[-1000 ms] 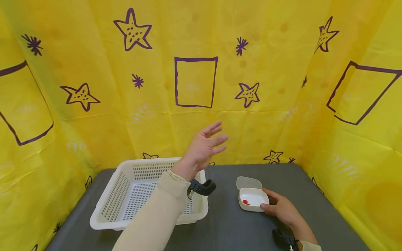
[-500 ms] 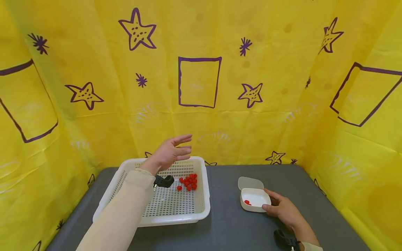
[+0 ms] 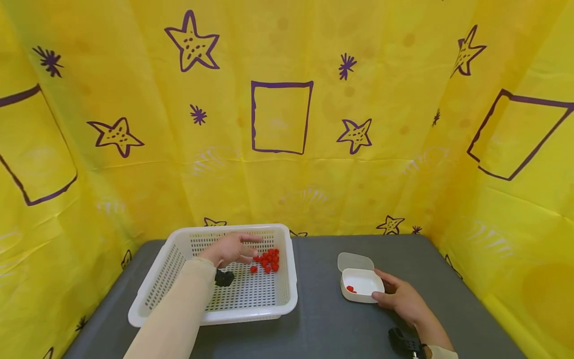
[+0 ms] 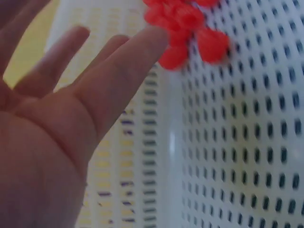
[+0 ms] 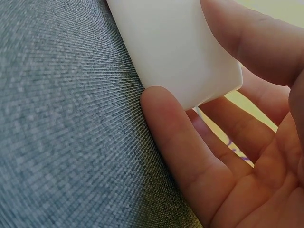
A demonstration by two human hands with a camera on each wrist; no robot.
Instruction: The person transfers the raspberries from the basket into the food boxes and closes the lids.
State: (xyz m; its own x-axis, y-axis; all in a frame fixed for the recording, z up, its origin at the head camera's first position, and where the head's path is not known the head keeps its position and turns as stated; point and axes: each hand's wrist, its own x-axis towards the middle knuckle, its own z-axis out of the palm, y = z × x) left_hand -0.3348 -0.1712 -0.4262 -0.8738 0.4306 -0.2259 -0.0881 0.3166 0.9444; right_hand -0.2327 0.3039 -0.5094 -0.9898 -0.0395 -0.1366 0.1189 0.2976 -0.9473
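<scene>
My left hand (image 3: 232, 249) reaches into the white plastic basket (image 3: 244, 316), fingers spread and holding nothing. Right by its fingertips lie several small red lumpy pieces (image 3: 270, 259), heaped at the basket's right side. In the left wrist view one finger overlaps the red pieces (image 4: 190, 19), which are a little blurred. My right hand (image 3: 405, 301) grips the right end of a small white box (image 3: 358, 297) between thumb and fingers. The box stands on the table with its translucent lid (image 3: 355, 261) flipped back. Inside it is a bit of red (image 3: 351, 288).
A dark grey cloth-covered table (image 3: 320, 319) lies under the basket and the box, with a gap between the two. Yellow curtains (image 3: 278, 199) with purple drawings close off the back and both sides.
My left hand has moved left and down from above the basket's right rim into the basket, bringing the red pieces into sight. My right hand stays at the box.
</scene>
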